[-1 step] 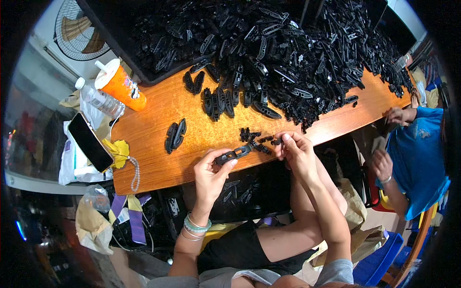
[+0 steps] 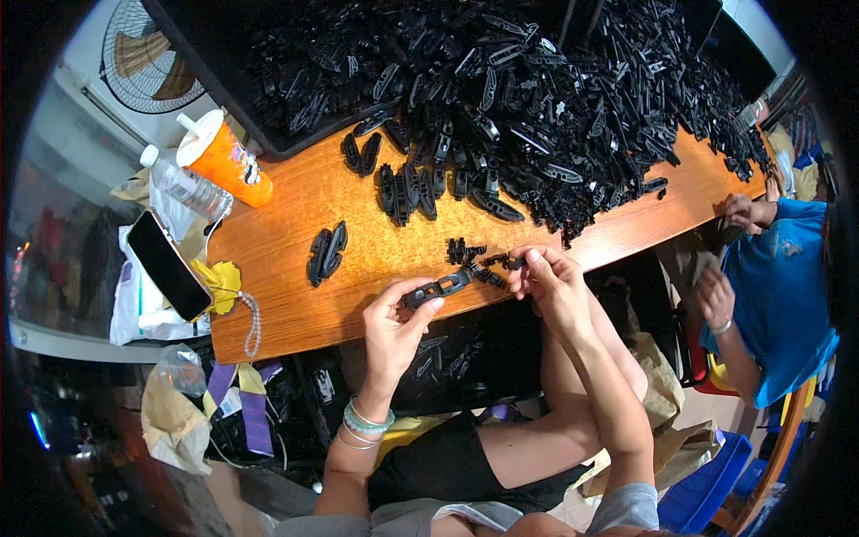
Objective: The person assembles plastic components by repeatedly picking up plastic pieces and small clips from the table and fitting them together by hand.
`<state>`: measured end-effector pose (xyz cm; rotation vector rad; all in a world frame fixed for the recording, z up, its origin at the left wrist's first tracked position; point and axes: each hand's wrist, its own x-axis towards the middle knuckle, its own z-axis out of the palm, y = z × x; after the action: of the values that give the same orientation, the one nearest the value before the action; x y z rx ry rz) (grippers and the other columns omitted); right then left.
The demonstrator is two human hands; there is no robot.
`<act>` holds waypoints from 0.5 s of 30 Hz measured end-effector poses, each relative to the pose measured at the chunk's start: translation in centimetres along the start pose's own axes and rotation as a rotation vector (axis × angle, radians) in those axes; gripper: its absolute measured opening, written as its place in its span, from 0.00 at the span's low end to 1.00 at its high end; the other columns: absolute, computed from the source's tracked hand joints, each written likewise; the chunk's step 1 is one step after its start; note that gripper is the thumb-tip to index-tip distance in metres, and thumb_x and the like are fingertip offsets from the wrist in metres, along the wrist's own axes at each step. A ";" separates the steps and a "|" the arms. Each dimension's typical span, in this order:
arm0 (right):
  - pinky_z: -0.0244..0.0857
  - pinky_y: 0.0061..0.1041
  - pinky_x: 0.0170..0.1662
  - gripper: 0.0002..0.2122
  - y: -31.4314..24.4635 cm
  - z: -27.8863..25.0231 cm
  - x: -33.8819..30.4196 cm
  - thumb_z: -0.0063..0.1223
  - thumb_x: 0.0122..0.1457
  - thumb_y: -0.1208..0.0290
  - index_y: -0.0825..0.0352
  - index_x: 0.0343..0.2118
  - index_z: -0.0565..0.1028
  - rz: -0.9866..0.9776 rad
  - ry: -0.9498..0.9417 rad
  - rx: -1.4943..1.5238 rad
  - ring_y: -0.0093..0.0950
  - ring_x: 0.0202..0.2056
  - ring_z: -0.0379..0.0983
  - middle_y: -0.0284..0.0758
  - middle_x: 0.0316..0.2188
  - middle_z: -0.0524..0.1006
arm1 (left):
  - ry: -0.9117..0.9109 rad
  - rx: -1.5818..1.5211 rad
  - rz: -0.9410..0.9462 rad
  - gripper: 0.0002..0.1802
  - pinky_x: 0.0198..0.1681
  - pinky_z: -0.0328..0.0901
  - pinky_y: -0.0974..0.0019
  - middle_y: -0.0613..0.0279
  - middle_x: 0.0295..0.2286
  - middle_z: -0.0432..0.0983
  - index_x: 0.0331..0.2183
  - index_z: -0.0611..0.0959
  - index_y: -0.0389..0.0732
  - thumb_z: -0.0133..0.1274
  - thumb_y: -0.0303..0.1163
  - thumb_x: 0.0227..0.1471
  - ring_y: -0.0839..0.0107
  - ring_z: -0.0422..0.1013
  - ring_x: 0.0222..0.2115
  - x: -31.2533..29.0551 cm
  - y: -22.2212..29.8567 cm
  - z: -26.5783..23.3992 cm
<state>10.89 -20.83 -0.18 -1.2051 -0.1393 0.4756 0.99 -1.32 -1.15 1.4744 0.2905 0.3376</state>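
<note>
My left hand [image 2: 394, 324] grips a long black plastic part with openings [image 2: 438, 289] at the table's front edge. To its right, the thumb and fingers of my right hand [image 2: 550, 285] pinch a small black plastic piece [image 2: 517, 264], mostly hidden by the fingertips. Just beyond both hands, several small black pieces [image 2: 463, 251] lie loose on the wooden table [image 2: 277, 304]. Two long black parts [image 2: 327, 253] rest side by side farther left. More long parts [image 2: 407, 192] stand in a group at the edge of the big heap.
A large heap of black parts [image 2: 537, 98] covers the back. At the left are an orange cup [image 2: 234, 170], a water bottle [image 2: 190, 186] and a phone [image 2: 168, 266] with a beaded strap. A co-worker in a blue top [image 2: 777, 286] sits at the right.
The co-worker's nearer hand has risen a little. My right hand has shifted very slightly to the left, and my left hand still grips the long part.
</note>
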 end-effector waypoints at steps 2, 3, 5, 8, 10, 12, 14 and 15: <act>0.66 0.17 0.29 0.09 -0.5 0.9 -0.3 0.44 0.61 0.73 0.74 0.39 0.71 0.007 0.012 0.030 0.20 0.26 0.72 0.37 0.28 0.77 | -0.020 -0.029 -0.047 0.15 0.22 0.63 0.81 0.65 0.27 0.75 0.38 0.78 0.32 0.58 0.20 0.45 0.85 0.67 0.22 -0.1 0.0 0.2; 0.67 0.18 0.29 0.09 -0.8 1.3 -0.4 0.44 0.61 0.74 0.75 0.38 0.71 0.015 0.023 0.057 0.21 0.25 0.73 0.39 0.27 0.78 | -0.044 -0.022 -0.046 0.15 0.23 0.64 0.81 0.64 0.28 0.75 0.38 0.78 0.32 0.58 0.20 0.45 0.84 0.69 0.23 -0.2 0.0 0.2; 0.68 0.18 0.28 0.09 -1.2 1.8 -1.0 0.45 0.60 0.74 0.76 0.38 0.71 0.024 -0.005 0.021 0.22 0.24 0.73 0.41 0.27 0.78 | -0.059 -0.024 -0.037 0.14 0.24 0.65 0.80 0.64 0.28 0.75 0.38 0.78 0.32 0.58 0.20 0.45 0.84 0.69 0.23 -0.3 0.2 0.3; 0.67 0.16 0.28 0.07 -0.5 2.2 -1.7 0.49 0.58 0.75 0.73 0.36 0.73 -0.006 -0.122 -0.045 0.21 0.23 0.73 0.39 0.26 0.78 | -0.086 -0.020 -0.035 0.14 0.26 0.67 0.79 0.63 0.29 0.75 0.38 0.78 0.31 0.58 0.19 0.45 0.81 0.71 0.24 -0.6 0.7 0.5; 0.65 0.14 0.30 0.05 -0.1 3.9 -2.5 0.54 0.56 0.76 0.71 0.33 0.75 -0.145 -0.033 -0.261 0.19 0.24 0.72 0.35 0.25 0.78 | -0.128 0.025 -0.016 0.14 0.26 0.67 0.80 0.62 0.29 0.76 0.38 0.78 0.30 0.58 0.19 0.45 0.81 0.72 0.25 -0.8 0.9 0.6; 0.62 0.14 0.33 0.03 -0.6 4.9 -2.9 0.56 0.52 0.78 0.71 0.30 0.77 -0.081 -0.003 -0.202 0.20 0.28 0.70 0.32 0.25 0.75 | -0.137 0.049 -0.019 0.15 0.27 0.69 0.79 0.60 0.30 0.76 0.38 0.78 0.29 0.57 0.18 0.45 0.78 0.73 0.26 -1.1 0.9 0.8; 0.63 0.20 0.33 0.04 -0.6 5.0 -2.9 0.58 0.49 0.79 0.72 0.28 0.76 -0.445 -0.015 -0.618 0.22 0.27 0.69 0.33 0.24 0.75 | -0.187 -0.072 -0.068 0.15 0.28 0.71 0.77 0.57 0.31 0.76 0.39 0.77 0.28 0.56 0.17 0.45 0.76 0.74 0.26 -1.5 1.4 1.1; 0.63 0.20 0.33 0.04 -0.6 5.0 -3.0 0.58 0.49 0.79 0.72 0.28 0.76 -0.445 -0.015 -0.619 0.22 0.27 0.69 0.33 0.24 0.75 | -0.227 -0.078 -0.074 0.15 0.30 0.72 0.75 0.55 0.31 0.77 0.40 0.76 0.28 0.55 0.17 0.46 0.74 0.75 0.26 -1.6 1.6 0.9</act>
<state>6.66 -17.94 2.61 -1.7152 -0.5869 0.0399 -0.16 -2.63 0.48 1.4068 0.1477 0.1185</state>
